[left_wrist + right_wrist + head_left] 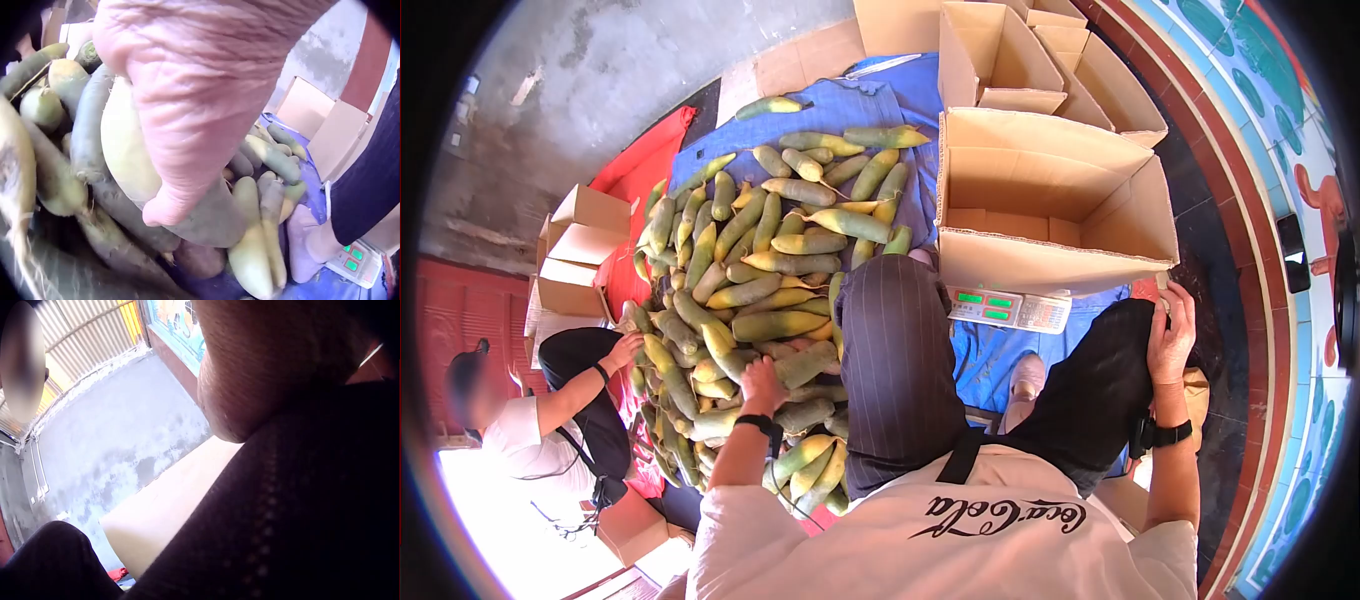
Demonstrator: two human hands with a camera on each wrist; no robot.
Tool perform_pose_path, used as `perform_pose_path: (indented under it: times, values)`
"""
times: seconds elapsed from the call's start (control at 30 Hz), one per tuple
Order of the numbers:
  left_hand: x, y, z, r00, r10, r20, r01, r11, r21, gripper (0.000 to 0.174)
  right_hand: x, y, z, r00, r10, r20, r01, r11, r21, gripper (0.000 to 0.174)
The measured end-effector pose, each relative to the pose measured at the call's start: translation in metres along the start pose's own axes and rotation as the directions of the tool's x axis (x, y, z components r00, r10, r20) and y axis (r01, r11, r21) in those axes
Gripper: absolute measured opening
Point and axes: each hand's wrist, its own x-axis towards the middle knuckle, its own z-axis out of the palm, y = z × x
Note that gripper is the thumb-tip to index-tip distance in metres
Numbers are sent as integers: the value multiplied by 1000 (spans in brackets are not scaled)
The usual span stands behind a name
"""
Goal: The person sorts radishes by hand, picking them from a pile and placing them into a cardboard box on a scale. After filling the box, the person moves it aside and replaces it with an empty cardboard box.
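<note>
Open cardboard box (pixel 1020 190): mouth unobstructed from above. Between the knees: narrow gap over the digital scale (pixel 1010 309) and blue sheet (pixel 990 360). Left side: tightly packed heap of green-yellow vegetables (pixel 780 250) blocks low passage, with a second person's hand (pixel 625 350) at its outer edge, apparently touching.

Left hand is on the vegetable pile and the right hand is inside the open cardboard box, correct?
No. The left hand is on the vegetable pile, but the right hand rests on the person's knee, outside the cardboard box. The head view shows it.
</note>
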Motion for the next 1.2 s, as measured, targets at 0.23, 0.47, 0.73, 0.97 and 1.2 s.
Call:
perform_pose_path:
  times: [0.23,0.47,0.73,0.97,1.2]
  values:
    - [-63,9,-23,949,-309,66,310,865,-395,73,1,-3,-8,999,25,27,-26,998,51,15]
    - [-120,-18,-127,636,-375,-674,-258,720,-644,73,38,-90,-42,978,-119,171,69,959,275,21]
    - [-176,48,-285,272,256,-927,-777,628,-54,73,54,-197,-69,806,-563,184,442,778,446,78]
    - [-150,111,-324,119,522,-844,-895,424,136,72,42,-158,-53,806,-380,453,143,869,474,73]
    - [-87,150,-338,291,337,-895,-869,484,-101,66,134,-106,-73,881,35,472,-229,905,360,53]
